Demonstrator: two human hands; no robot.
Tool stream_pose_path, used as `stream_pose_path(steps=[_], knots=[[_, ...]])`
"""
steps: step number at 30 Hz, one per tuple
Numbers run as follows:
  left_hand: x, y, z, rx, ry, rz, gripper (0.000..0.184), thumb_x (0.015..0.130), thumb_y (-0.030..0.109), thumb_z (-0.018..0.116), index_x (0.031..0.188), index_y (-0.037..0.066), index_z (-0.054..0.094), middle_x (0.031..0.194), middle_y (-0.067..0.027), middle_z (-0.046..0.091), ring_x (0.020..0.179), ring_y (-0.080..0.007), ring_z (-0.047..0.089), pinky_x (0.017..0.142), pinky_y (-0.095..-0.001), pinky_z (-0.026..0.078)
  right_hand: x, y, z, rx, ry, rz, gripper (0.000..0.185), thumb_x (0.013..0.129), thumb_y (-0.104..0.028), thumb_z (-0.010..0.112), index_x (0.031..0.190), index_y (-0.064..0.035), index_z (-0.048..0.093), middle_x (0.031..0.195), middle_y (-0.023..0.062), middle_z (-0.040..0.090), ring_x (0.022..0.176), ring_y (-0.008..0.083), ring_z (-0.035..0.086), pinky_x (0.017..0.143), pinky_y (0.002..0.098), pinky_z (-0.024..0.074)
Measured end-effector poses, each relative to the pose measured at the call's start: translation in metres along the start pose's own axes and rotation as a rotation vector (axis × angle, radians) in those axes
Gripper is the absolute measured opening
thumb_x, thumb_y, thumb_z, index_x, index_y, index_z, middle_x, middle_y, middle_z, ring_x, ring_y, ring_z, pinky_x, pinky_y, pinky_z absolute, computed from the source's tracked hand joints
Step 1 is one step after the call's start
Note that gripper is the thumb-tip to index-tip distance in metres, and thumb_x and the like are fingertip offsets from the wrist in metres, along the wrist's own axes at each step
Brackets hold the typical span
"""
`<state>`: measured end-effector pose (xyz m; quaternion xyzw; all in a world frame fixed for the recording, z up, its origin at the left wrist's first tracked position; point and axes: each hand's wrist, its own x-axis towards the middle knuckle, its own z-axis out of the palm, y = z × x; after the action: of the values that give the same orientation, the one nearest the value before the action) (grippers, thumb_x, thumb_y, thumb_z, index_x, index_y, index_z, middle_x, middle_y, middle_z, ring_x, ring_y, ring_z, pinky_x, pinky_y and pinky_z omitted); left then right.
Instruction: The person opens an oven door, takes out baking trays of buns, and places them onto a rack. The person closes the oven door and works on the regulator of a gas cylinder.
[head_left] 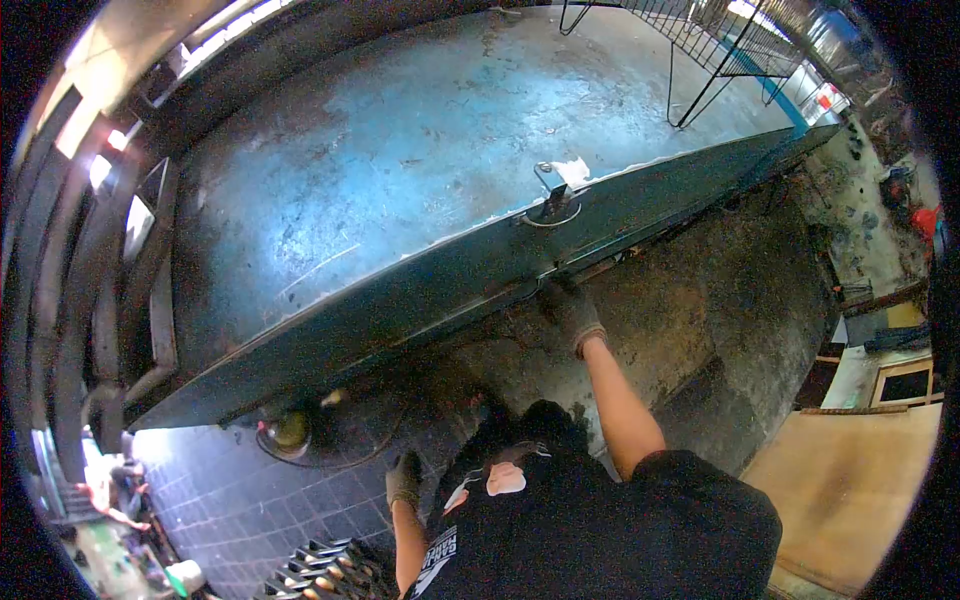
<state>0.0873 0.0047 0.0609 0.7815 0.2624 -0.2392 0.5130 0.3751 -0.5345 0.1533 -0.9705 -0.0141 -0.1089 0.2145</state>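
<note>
My right hand, in a dark work glove with a pale cuff, reaches to the lower edge of the large blue metal table. Beside its fingertips is a thin bent metal piece under the rim; the fingers are too dark to show whether they grip it. Above that hand, a metal bracket with a hole stands at the table's side, next to a crumpled white scrap. My left hand, also gloved, hangs low near my body over the tiled floor, its fingers indistinct.
A black wire rack stands on the table's far right. Dark metal tubes line the left. Below the table sits a round yellowish object with a cable. Stacked dark metal pieces lie bottom left; a wooden board is right. Another person is far left.
</note>
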Motion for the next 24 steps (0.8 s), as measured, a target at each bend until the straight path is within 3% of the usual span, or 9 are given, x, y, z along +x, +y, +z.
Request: stream_pose_path(steps=[3, 6, 9, 12, 15, 16, 18, 22, 24], knots=[[0.002, 0.030, -0.012, 0.427, 0.202, 0.260, 0.037, 0.109, 0.031, 0.067, 0.131, 0.003, 0.077, 0.143, -0.0233, 0.074, 0.121, -0.0451, 0.075, 0.097, -0.0485, 0.061, 0.023, 0.010, 0.013, -0.180, -0.353, 0.102, 0.046, 0.112, -0.029, 0.064, 0.152, -0.0060, 0.064, 0.148, 0.0205, 0.072, 0.135, 0.0424, 0.068, 0.109, 0.0485, 0.0565], [0.000, 0.093, -0.026, 0.820, 0.139, 0.475, 0.040, 0.111, 0.031, 0.063, 0.138, 0.004, 0.075, 0.154, -0.0240, 0.068, 0.136, -0.0443, 0.068, 0.112, -0.0499, 0.055, 0.055, 0.020, 0.020, -0.320, -0.399, 0.148, 0.048, 0.111, -0.032, 0.064, 0.152, -0.0059, 0.064, 0.148, 0.0200, 0.072, 0.137, 0.0423, 0.066, 0.112, 0.0490, 0.0548], [-0.028, 0.188, -0.031, 0.661, 0.292, 0.499, 0.042, 0.112, 0.032, 0.061, 0.143, 0.006, 0.074, 0.154, -0.0247, 0.068, 0.138, -0.0450, 0.066, 0.117, -0.0528, 0.052, 0.047, 0.012, 0.032, -0.439, -0.326, 0.101, 0.050, 0.110, -0.034, 0.064, 0.152, -0.0058, 0.065, 0.148, 0.0195, 0.072, 0.138, 0.0422, 0.065, 0.115, 0.0494, 0.0532], [-0.005, 0.187, -0.036, 0.812, 0.495, 0.550, 0.043, 0.112, 0.033, 0.062, 0.145, 0.007, 0.073, 0.154, -0.0245, 0.067, 0.139, -0.0448, 0.065, 0.119, -0.0553, 0.050, 0.015, -0.025, 0.053, -0.473, -0.291, -0.085, 0.053, 0.109, -0.036, 0.064, 0.152, -0.0057, 0.065, 0.149, 0.0191, 0.072, 0.140, 0.0421, 0.063, 0.118, 0.0498, 0.0515], [-0.013, 0.250, -0.045, 0.680, 0.651, 0.653, 0.045, 0.111, 0.034, 0.064, 0.145, 0.007, 0.073, 0.153, -0.0228, 0.069, 0.141, -0.0452, 0.063, 0.121, -0.0562, 0.048, -0.024, -0.077, 0.066, -0.237, -0.226, -0.130, 0.053, 0.107, -0.038, 0.066, 0.149, -0.0059, 0.069, 0.148, 0.0186, 0.072, 0.142, 0.0412, 0.061, 0.121, 0.0504, 0.0495], [-0.003, 0.252, -0.049, 0.680, 0.661, 0.642, 0.045, 0.111, 0.034, 0.064, 0.145, 0.007, 0.073, 0.153, -0.0228, 0.069, 0.141, -0.0452, 0.063, 0.121, -0.0562, 0.048, -0.033, -0.095, 0.066, -0.061, -0.171, -0.075, 0.052, 0.106, -0.039, 0.067, 0.146, -0.0061, 0.072, 0.148, 0.0185, 0.073, 0.144, 0.0403, 0.060, 0.122, 0.0506, 0.0486], [0.015, 0.250, -0.057, 0.902, 0.167, 0.284, 0.050, 0.109, 0.035, 0.067, 0.149, 0.005, 0.071, 0.155, -0.0237, 0.067, 0.146, -0.0448, 0.058, 0.127, -0.0550, 0.042, -0.055, -0.117, 0.074, 0.285, -0.073, 0.051, 0.049, 0.105, -0.040, 0.070, 0.140, -0.0067, 0.078, 0.146, 0.0182, 0.073, 0.146, 0.0386, 0.059, 0.124, 0.0511, 0.0468], [0.114, 0.148, -0.054, 0.917, 0.326, 0.639, 0.045, 0.108, 0.031, 0.067, 0.141, 0.001, 0.074, 0.144, -0.0257, 0.071, 0.132, -0.0466, 0.065, 0.121, -0.0572, 0.048, -0.072, -0.137, 0.107, -0.017, -0.289, 0.015, 0.049, 0.100, -0.039, 0.074, 0.135, -0.0062, 0.079, 0.139, 0.0213, 0.076, 0.139, 0.0417, 0.064, 0.118, 0.0523, 0.0507], [0.186, 0.105, -0.040, 0.359, 0.522, 0.720, 0.043, 0.109, 0.030, 0.066, 0.137, -0.001, 0.072, 0.138, -0.0247, 0.071, 0.123, -0.0456, 0.066, 0.116, -0.0589, 0.050, -0.056, -0.173, 0.077, -0.241, -0.829, -0.024, 0.049, 0.099, -0.037, 0.073, 0.136, -0.0051, 0.077, 0.136, 0.0239, 0.076, 0.132, 0.0443, 0.068, 0.113, 0.0530, 0.0529]])
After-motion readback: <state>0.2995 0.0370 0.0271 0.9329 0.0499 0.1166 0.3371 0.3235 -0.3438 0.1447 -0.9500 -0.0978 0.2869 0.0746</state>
